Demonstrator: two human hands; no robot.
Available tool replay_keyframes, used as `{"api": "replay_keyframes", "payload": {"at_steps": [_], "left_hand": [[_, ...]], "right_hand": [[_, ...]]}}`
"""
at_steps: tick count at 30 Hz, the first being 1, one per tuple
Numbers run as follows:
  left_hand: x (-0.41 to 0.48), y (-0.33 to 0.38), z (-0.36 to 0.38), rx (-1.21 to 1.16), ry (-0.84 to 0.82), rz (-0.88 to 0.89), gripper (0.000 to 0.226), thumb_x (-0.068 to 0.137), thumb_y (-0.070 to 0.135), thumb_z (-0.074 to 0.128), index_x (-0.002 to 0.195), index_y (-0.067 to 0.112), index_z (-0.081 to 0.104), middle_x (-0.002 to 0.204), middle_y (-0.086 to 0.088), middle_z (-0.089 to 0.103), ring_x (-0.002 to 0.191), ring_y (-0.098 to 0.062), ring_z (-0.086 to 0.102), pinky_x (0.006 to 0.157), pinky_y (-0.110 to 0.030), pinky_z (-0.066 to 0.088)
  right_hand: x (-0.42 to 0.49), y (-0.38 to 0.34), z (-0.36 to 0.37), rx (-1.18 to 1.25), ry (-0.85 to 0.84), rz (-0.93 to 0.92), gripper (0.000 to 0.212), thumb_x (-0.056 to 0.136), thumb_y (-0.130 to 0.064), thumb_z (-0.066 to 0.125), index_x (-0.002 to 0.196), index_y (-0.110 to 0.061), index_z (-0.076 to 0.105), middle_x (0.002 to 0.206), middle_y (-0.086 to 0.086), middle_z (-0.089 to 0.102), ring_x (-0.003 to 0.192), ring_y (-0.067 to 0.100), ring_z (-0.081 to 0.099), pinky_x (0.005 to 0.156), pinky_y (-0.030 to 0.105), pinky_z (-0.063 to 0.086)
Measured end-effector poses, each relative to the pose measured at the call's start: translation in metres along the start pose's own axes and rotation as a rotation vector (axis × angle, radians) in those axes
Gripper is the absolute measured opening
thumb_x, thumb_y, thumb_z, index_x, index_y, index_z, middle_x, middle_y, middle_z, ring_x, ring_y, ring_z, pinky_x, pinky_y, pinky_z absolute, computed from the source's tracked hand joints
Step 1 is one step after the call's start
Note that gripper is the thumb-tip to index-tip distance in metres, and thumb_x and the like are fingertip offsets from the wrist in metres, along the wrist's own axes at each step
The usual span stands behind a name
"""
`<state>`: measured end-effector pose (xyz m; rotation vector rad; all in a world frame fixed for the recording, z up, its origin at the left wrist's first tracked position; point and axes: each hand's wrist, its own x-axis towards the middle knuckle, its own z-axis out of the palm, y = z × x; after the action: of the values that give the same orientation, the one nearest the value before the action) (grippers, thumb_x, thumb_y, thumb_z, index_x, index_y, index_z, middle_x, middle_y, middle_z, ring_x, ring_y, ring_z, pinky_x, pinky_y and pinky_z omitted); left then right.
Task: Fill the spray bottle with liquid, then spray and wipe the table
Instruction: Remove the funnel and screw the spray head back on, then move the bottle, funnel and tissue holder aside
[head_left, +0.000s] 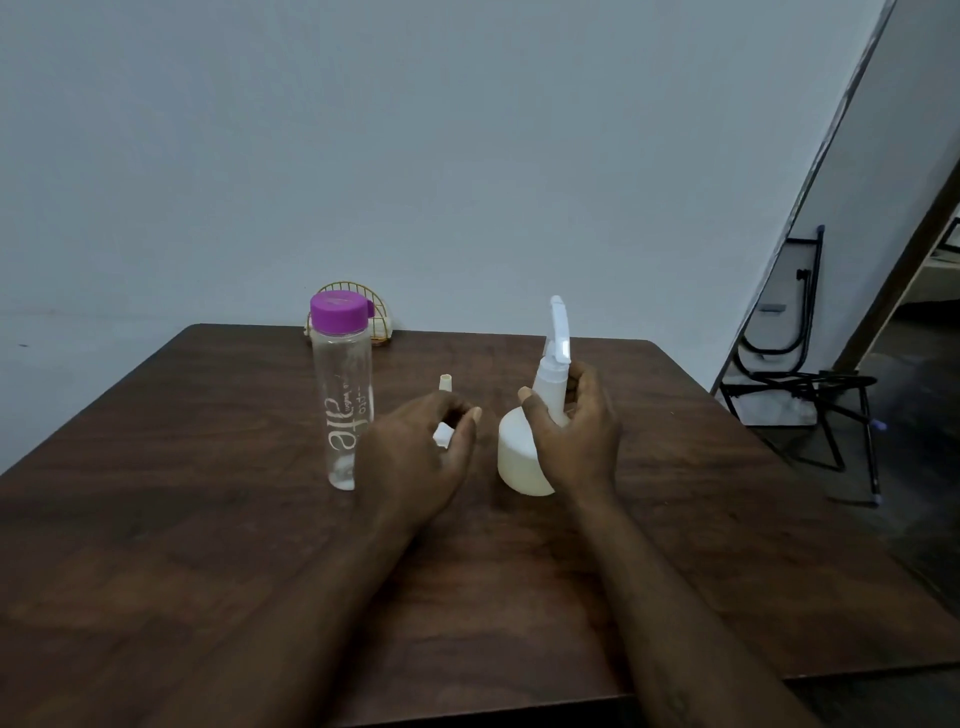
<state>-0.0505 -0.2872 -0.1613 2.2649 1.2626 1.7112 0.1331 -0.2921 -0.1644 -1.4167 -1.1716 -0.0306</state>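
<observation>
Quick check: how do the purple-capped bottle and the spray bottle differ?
The purple-capped bottle is clear and slim; the spray bottle is opaque white and squat. The purple-capped bottle stands unheld; the right hand grips the spray bottle's neck. Both sit on the table with tops on.

Bottle (343, 395) stands on bench (208, 519), left of centre. Sprayer (522, 457) stands to its right, well apart, w/ right hand (576, 431) round its neck. Funnel (445, 387) btwn the two, partly behind left hand (415, 457); contact unclear. Rack (382, 312) at far edge, just behind bottle. Frame (800, 384) on floor beyond right edge.
</observation>
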Motion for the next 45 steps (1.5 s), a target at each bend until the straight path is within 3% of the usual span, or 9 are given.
{"api": "replay_keyframes", "payload": {"at_steps": [5,8,13,17,19,22,26,33,45], "left_hand": [[0.000,-0.007,-0.025,0.088,0.129,0.079,0.019,0.095,0.032,0.073,0.082,0.018,0.074,0.069,0.009,0.067,0.057,-0.008,0.056,0.053,-0.031,0.046],[-0.006,-0.014,-0.040,0.110,0.207,0.048,0.035,0.095,0.037,0.072,0.070,0.019,0.055,0.062,0.006,0.052,0.053,-0.016,0.048,0.049,-0.034,0.040],[-0.005,-0.029,-0.055,0.084,0.286,-0.212,0.049,0.088,0.056,0.071,0.100,0.021,0.040,0.095,-0.003,0.047,0.079,-0.018,0.049,0.058,-0.036,0.043],[-0.003,-0.044,-0.052,0.026,0.128,-0.336,0.086,0.077,0.047,0.088,0.138,0.011,0.039,0.129,-0.012,0.046,0.114,-0.030,0.054,0.092,-0.054,0.052],[-0.002,-0.049,-0.051,-0.028,0.050,-0.384,0.092,0.077,0.041,0.089,0.147,0.015,0.035,0.135,-0.008,0.048,0.119,-0.027,0.055,0.097,-0.054,0.051],[0.000,-0.060,-0.050,-0.014,-0.081,-0.452,0.084,0.083,0.043,0.084,0.149,0.019,0.039,0.137,-0.006,0.056,0.118,-0.024,0.059,0.097,-0.050,0.054],[0.009,-0.070,-0.053,0.084,-0.165,-0.445,0.062,0.085,0.052,0.078,0.132,0.017,0.056,0.124,-0.004,0.062,0.109,-0.023,0.062,0.089,-0.045,0.056],[0.051,-0.085,-0.042,0.087,-0.211,-0.427,0.052,0.086,0.048,0.077,0.123,0.016,0.060,0.121,-0.004,0.064,0.108,-0.025,0.063,0.089,-0.049,0.055],[0.118,-0.145,0.047,0.018,-0.251,-0.434,0.057,0.089,0.043,0.078,0.135,0.016,0.057,0.130,-0.004,0.066,0.118,-0.027,0.063,0.097,-0.044,0.053]], "right_hand": [[0.001,-0.010,-0.007,0.014,0.074,0.001,0.056,0.079,-0.050,0.084,0.120,-0.027,0.054,0.113,-0.008,0.064,0.098,0.015,0.063,0.081,0.043,0.057],[-0.008,-0.017,-0.012,-0.016,0.165,-0.039,0.055,0.078,-0.049,0.084,0.114,-0.022,0.054,0.104,-0.005,0.061,0.086,0.016,0.059,0.073,0.041,0.055],[-0.039,-0.029,-0.011,-0.017,0.231,-0.139,0.036,0.085,-0.041,0.078,0.100,-0.023,0.051,0.090,-0.007,0.057,0.072,0.008,0.052,0.060,0.028,0.049],[-0.055,-0.042,0.003,-0.028,-0.023,-0.310,0.025,0.086,-0.029,0.077,0.100,-0.025,0.056,0.093,-0.011,0.060,0.076,0.004,0.056,0.071,0.011,0.045],[-0.059,-0.048,0.013,-0.079,-0.189,-0.335,0.028,0.085,-0.022,0.079,0.107,-0.022,0.061,0.104,-0.009,0.063,0.087,0.004,0.060,0.075,0.015,0.052],[-0.058,-0.057,0.030,-0.153,-0.318,-0.294,0.037,0.087,-0.025,0.078,0.119,-0.022,0.061,0.122,-0.008,0.063,0.101,0.009,0.063,0.082,0.028,0.059],[-0.038,-0.063,0.057,-0.306,-0.370,-0.166,0.057,0.091,-0.032,0.072,0.142,-0.019,0.049,0.142,0.000,0.054,0.118,0.022,0.061,0.088,0.030,0.051],[-0.010,-0.054,0.111,-0.549,-0.449,0.019,0.057,0.091,-0.027,0.070,0.140,-0.016,0.043,0.135,0.011,0.055,0.111,0.030,0.063,0.075,0.033,0.044],[0.060,-0.010,0.198,-0.474,-0.135,0.231,0.028,0.109,-0.028,0.041,0.121,-0.006,0.053,0.122,0.014,0.063,0.110,0.037,0.062,0.082,0.043,0.053]]}}
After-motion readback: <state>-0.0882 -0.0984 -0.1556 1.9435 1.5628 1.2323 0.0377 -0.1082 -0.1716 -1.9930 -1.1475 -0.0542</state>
